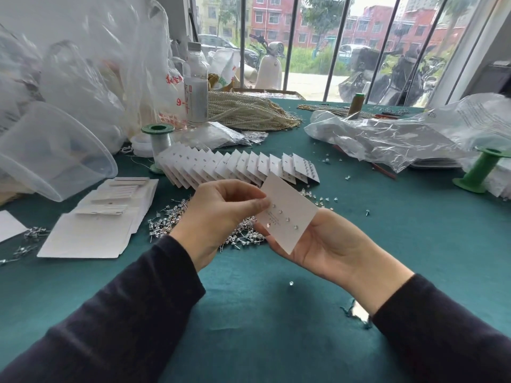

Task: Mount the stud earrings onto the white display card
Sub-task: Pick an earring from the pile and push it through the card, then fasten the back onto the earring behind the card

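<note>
A white display card (287, 200) is held tilted above the green table, with several small stud earrings (287, 218) sitting in it. My right hand (326, 244) cups the card from below and grips its lower edge. My left hand (221, 214) pinches at the card's left side, thumb and fingertips closed where the top stud sits; whether a stud is between them is hidden. A heap of loose stud earrings (177, 217) lies on the cloth under and behind my left hand.
A fanned row of filled cards (240, 167) lies behind. Blank cards (99, 225) are stacked at the left, by a clear plastic tub (49, 150). Green spools (159, 139) (481, 172), a bottle (196, 87), pearl strands (249, 111) and plastic bags (387, 136) crowd the back.
</note>
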